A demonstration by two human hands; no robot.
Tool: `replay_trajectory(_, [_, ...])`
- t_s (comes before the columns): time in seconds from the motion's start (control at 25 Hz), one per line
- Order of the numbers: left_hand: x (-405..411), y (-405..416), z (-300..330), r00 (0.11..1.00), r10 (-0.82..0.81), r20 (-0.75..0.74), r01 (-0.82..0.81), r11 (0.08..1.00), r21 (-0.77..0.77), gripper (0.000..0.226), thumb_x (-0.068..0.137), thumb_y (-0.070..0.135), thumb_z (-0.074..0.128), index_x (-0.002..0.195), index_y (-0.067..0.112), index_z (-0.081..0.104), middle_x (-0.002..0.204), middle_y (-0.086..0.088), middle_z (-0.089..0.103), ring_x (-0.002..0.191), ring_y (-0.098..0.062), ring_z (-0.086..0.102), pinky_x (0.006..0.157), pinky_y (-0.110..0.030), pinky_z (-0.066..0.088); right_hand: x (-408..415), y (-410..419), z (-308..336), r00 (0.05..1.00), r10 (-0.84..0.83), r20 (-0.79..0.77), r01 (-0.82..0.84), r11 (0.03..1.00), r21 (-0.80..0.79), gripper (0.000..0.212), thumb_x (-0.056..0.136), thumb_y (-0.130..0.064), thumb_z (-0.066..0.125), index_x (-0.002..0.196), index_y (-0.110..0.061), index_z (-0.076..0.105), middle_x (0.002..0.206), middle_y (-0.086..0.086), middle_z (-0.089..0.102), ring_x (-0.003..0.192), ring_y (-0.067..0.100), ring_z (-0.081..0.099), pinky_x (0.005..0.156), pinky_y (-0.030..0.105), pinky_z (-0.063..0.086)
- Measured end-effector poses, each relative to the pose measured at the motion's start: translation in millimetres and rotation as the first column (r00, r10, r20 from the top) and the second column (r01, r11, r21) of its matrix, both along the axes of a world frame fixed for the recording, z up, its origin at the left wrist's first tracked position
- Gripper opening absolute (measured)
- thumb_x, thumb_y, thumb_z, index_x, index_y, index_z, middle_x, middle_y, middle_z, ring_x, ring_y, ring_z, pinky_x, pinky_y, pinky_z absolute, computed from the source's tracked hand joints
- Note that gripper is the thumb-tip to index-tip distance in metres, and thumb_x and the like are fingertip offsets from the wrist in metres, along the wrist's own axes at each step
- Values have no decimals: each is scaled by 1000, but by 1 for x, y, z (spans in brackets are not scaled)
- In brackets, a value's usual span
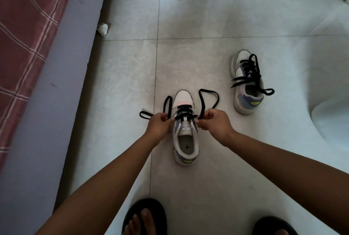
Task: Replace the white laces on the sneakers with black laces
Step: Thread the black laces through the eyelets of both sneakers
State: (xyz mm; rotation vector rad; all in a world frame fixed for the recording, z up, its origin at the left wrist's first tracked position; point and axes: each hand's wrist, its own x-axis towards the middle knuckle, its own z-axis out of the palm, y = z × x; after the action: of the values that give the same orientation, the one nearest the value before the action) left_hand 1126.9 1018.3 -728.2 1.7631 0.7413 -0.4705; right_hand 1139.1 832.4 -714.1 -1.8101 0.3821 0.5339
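Two sneakers on the pale tiled floor (198, 55), and no white lace showing anywhere, so this looks like the tail end of the job to me. The far sneaker (247, 83) sits off to the right and further away, well apart from the hands, already threaded in black with its ends flopped loose over the opening.

The one being worked on, the near sneaker (186, 131), is dead centre between the arms. Its long axis runs straight away from the person, toe far, heel close, so the eyelet rows sit one on each side and each hand gets its own side. Neither hand is really nearer; they're about level, right at the top of the tongue, touching the shoe's collar.

Left hand (159, 124) is curled and pinching the left run of the black lace (184, 116), whose spare length loops up beside the toe and trails out to the left. Right hand (213, 123) is likewise closed on the right run, with a bigger loop arching off toward the far shoe. Between the fists the lace lies as bars straight across the tongue.

My guess is the next bit is pulling both ends outward, square to the shoe's length, to snug it before tying. Whether the top eyelets are filled yet I can't tell, the fingers hide them.
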Motion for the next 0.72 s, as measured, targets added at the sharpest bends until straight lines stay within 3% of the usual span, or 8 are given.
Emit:
replay_trajectory(0.08, [3, -2, 1, 997, -69, 24, 67, 993, 99, 28, 90, 16, 62, 113, -1, 61, 95, -13, 65, 85, -26, 63, 82, -41, 55, -3, 1, -2, 1000, -5, -28, 4, 999, -37, 11, 76, -5, 75, 81, 1, 67, 80, 19, 68, 67, 17, 59, 66, 32, 51])
replay_trajectory(0.16, [4, -1, 1, 993, -114, 43, 103, 974, 202, 13, 91, 16, 60, 96, 4, 64, 94, -16, 67, 89, -31, 65, 83, -45, 54, -6, 3, -3, 999, -25, -46, 23, 999, -34, 8, 77, -8, 75, 79, -2, 69, 80, 15, 69, 68, 14, 60, 64, 27, 51])
replay_trajectory(0.24, [2, 2, 3, 996, -77, 47, 66, 977, 202, 11, 94, 18, 55, 94, 9, 60, 96, -15, 67, 86, -28, 65, 76, -40, 56, -7, 4, 0, 999, -18, -41, 18, 1000, -12, 11, 79, -11, 74, 71, -10, 67, 73, 6, 66, 67, 12, 58, 61, 24, 50])
replay_trajectory(0.32, [-3, 4, 9, 993, 108, 55, -109, 994, 15, 7, 97, 17, 49, 95, 12, 53, 93, -14, 64, 70, -19, 66, 57, -29, 55, -10, 4, 0, 1000, 21, -20, -22, 999, -30, 19, 82, -17, 71, 68, -6, 65, 68, 9, 61, 66, 13, 55, 64, 34, 51])
replay_trajectory(0.4, [-11, 5, 18, 959, 284, 15, -275, 937, -217, 2, 97, 13, 49, 96, 11, 50, 87, -14, 63, 58, -13, 65, 48, -22, 51, -15, 5, 1, 997, 76, 21, -75, 995, -67, 25, 85, -23, 68, 80, 1, 66, 76, 19, 63, 69, 15, 55, 70, 41, 52])
replay_trajectory(0.48, [-17, 4, 25, 924, 380, -30, -359, 840, -406, 6, 94, 4, 53, 97, 8, 51, 80, -13, 62, 55, -12, 65, 52, -21, 54, -20, 7, 3, 993, 110, 52, -106, 992, -71, 18, 84, -24, 69, 87, -6, 68, 81, 9, 68, 72, 11, 59, 71, 33, 52])
replay_trajectory(0.56, [-18, 3, 29, 916, 398, -55, -371, 785, -497, 15, 90, -3, 56, 101, 7, 51, 79, -12, 62, 61, -15, 65, 57, -22, 56, -21, 9, 6, 991, 120, 67, -117, 992, -48, 11, 81, -21, 73, 89, -17, 67, 83, -3, 69, 76, 6, 62, 72, 22, 50])
replay_trajectory(0.72, [-16, 0, 22, 957, 285, -50, -289, 927, -239, 13, 91, 9, 59, 105, 10, 57, 83, -6, 62, 73, -14, 60, 59, -24, 51, -20, 10, 5, 991, 125, 54, -122, 991, -64, 15, 80, -20, 74, 92, -17, 65, 84, -4, 68, 79, 8, 63, 71, 19, 49])
